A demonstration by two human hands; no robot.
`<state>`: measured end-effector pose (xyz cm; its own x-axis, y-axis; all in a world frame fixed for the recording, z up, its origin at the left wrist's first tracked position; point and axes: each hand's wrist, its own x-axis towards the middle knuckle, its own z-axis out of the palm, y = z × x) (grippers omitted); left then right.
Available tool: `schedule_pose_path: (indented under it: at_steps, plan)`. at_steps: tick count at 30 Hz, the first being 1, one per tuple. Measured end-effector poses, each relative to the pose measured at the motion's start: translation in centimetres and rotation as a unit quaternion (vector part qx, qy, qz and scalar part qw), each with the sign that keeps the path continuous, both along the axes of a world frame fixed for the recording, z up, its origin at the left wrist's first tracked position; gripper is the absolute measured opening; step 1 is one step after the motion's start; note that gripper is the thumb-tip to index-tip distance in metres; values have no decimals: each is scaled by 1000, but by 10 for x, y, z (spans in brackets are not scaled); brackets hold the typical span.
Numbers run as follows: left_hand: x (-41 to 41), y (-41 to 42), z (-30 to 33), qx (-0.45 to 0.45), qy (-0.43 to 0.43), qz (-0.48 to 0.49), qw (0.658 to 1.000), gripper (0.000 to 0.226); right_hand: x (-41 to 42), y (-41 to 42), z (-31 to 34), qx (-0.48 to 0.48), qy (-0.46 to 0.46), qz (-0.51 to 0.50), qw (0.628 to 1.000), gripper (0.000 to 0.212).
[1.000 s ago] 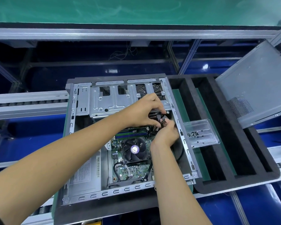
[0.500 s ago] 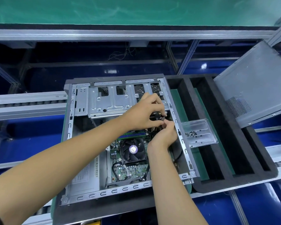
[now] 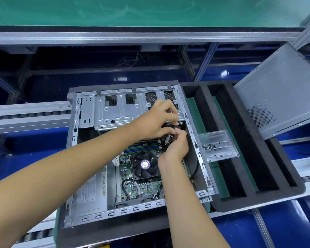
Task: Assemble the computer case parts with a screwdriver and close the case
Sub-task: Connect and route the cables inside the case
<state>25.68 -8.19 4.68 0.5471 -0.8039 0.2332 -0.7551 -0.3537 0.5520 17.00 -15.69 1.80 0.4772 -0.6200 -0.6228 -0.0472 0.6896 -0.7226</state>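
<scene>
An open computer case (image 3: pixel 200 158) lies on its side with the motherboard and its black CPU fan (image 3: pixel 145 165) showing. Both my hands meet inside it, just under the silver drive cage (image 3: pixel 115 111). My left hand (image 3: pixel 154 122) curls its fingers round a black cable connector (image 3: pixel 170 127). My right hand (image 3: pixel 177 147) pinches the same black cable bundle from below. The grey side panel (image 3: pixel 283 90) leans at the right, off the case. No screwdriver is in view.
A black foam tray (image 3: pixel 240 158) with long slots sits right of the case. A clear plastic dish (image 3: pixel 217 147) with several small screws rests on it. Conveyor rails (image 3: pixel 29 115) run left and right; a green shelf is above.
Both hands stay on the cable by the drive cage. The left hand's fingers have shifted slightly up and right; the view has drifted a little.
</scene>
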Motion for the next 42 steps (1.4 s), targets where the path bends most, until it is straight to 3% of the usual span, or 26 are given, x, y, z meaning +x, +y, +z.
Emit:
schedule_pose_path:
  at_steps: [9, 14, 22, 33, 42]
  plan:
    - [-8, -5, -1, 48, -116, -24, 992, 11, 3, -7, -1, -35, 42, -21, 998, 14]
    - [-16, -1, -11, 45, -185, -10, 982, 19, 4, -12, -3, -68, 44, -14, 997, 24]
    - [-40, -8, -18, -80, -53, 124, 988, 21, 3, -16, -1, -69, 55, 19, 996, 34]
    - [-41, -12, -23, -117, -74, 146, 979, 23, 7, -19, -2, -43, 59, 11, 997, 16]
    - [-39, -15, -31, -126, -112, 148, 975, 23, 9, -23, -4, 6, 33, 29, 999, 21]
